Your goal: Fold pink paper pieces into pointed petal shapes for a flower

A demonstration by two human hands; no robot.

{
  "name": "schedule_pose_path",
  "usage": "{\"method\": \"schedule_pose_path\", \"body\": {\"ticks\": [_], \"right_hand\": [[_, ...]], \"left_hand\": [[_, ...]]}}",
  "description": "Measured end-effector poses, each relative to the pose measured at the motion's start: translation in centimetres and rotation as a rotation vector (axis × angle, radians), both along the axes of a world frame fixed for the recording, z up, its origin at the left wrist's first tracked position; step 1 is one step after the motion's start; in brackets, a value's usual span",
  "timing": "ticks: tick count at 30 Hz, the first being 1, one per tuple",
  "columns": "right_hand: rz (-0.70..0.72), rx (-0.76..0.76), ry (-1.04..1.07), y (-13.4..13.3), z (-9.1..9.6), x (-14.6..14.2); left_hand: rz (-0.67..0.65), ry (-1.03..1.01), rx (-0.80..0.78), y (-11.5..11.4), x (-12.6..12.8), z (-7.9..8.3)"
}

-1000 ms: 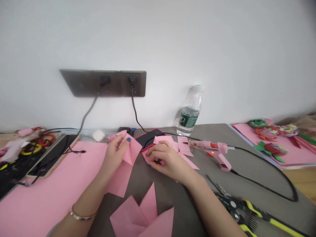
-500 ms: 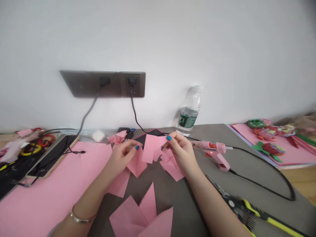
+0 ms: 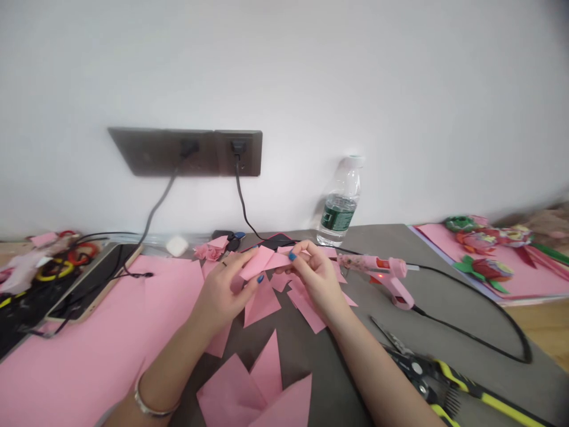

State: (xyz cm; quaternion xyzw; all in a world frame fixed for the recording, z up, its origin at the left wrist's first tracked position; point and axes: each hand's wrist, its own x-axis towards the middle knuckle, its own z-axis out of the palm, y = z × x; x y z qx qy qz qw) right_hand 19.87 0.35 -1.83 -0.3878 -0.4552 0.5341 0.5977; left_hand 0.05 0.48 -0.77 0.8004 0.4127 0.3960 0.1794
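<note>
My left hand and my right hand meet above the grey mat, both pinching the same small pink paper piece. A second pink piece hangs below the left fingers. Several more pink paper cut-outs lie on the mat under my right hand, and folded pink triangles lie nearer to me.
A large pink sheet covers the left. A pink glue gun with a black cord lies to the right, yellow-handled pliers at bottom right. At the back stand a water bottle, a wall socket and a phone. Paper flowers sit far right.
My right hand lifted a pink piece off the mat and brought it to the left hand; both hands now pinch it together, held flatter and a little higher.
</note>
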Motion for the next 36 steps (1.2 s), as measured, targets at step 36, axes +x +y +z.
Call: {"method": "schedule_pose_path", "body": {"ticks": [36], "right_hand": [[0.253, -0.042, -0.064, -0.92, 0.56, -0.91]], "left_hand": [[-0.027, -0.287, -0.059, -0.48, -0.15, -0.75]]}}
